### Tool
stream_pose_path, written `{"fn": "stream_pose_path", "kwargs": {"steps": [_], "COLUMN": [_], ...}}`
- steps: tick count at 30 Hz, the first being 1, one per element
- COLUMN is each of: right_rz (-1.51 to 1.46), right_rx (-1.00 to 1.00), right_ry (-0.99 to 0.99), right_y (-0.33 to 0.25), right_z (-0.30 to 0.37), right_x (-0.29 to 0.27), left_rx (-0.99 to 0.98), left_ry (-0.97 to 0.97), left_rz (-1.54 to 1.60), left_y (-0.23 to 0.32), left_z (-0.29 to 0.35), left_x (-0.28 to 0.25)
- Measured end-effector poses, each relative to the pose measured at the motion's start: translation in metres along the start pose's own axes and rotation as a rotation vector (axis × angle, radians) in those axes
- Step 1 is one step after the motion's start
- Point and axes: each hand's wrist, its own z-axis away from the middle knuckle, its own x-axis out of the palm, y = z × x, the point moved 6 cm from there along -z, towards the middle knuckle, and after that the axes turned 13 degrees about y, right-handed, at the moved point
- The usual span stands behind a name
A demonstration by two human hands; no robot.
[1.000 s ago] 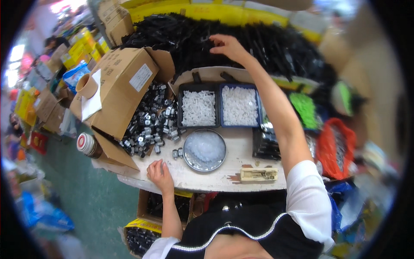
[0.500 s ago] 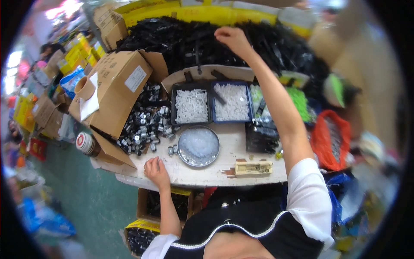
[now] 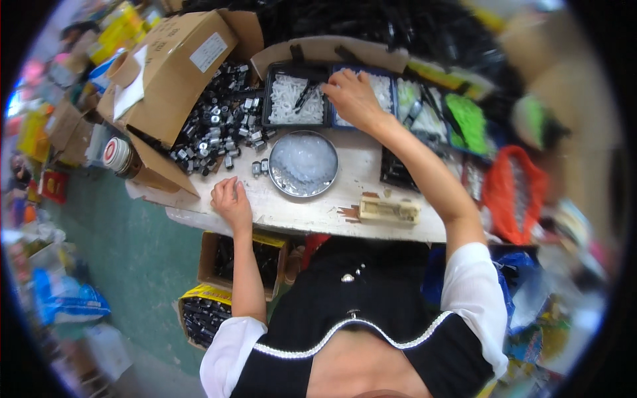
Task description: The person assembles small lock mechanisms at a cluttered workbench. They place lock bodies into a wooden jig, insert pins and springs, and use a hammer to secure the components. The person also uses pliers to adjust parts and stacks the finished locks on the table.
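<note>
My right hand (image 3: 352, 96) reaches over two dark trays of small white parts, the left tray (image 3: 285, 109) and the right tray (image 3: 391, 83). Its fingers lie at the divider between them. A few black stick-like pieces (image 3: 305, 96) sit at its fingertips in the left tray; whether the fingers hold them is unclear. My left hand (image 3: 231, 199) rests on the white table (image 3: 312, 212) near its front edge, fingers loosely curled, holding nothing. Just beyond it lie a round metal dish of clear pieces (image 3: 304, 164) and a heap of small black-and-silver parts (image 3: 215, 129).
An open cardboard box (image 3: 169, 66) lies tipped at the table's left, with a tape roll (image 3: 118, 154) beside it. A beige block (image 3: 389, 209) sits near the front edge. Green parts (image 3: 468, 119) and an orange bag (image 3: 514, 192) are at the right. A black pile (image 3: 398, 26) fills the back. Boxes (image 3: 229, 255) stand under the table.
My right arm has pulled back from the black pile at the far side down to the two trays. The view has tilted closer to the table. My left hand has stayed put.
</note>
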Motion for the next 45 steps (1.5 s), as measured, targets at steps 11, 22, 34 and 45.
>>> {"fn": "stream_pose_path", "kwargs": {"steps": [11,22,34,45], "right_rz": [0.083,0.156,-1.084,-0.874], "right_rx": [0.481,0.527,1.354,0.802], "right_ry": [-0.175,-0.304,-0.197,-0.336], "right_y": [0.009,0.003,0.106,0.027], "right_z": [-0.015,-0.013,0.02,0.088], "right_x": [0.089,0.104,0.039,-0.085], "left_rx": [0.006,0.059,0.028,-0.041], "left_ry": [-0.011,0.006,0.028,-0.169], "left_rz": [-0.041,-0.095,-0.021,0.449], "left_y": [0.002,0.006,-0.001,0.018], "left_z": [-0.004,-0.003,-0.002,-0.015], "left_x": [0.002,0.003,0.003,0.014]}}
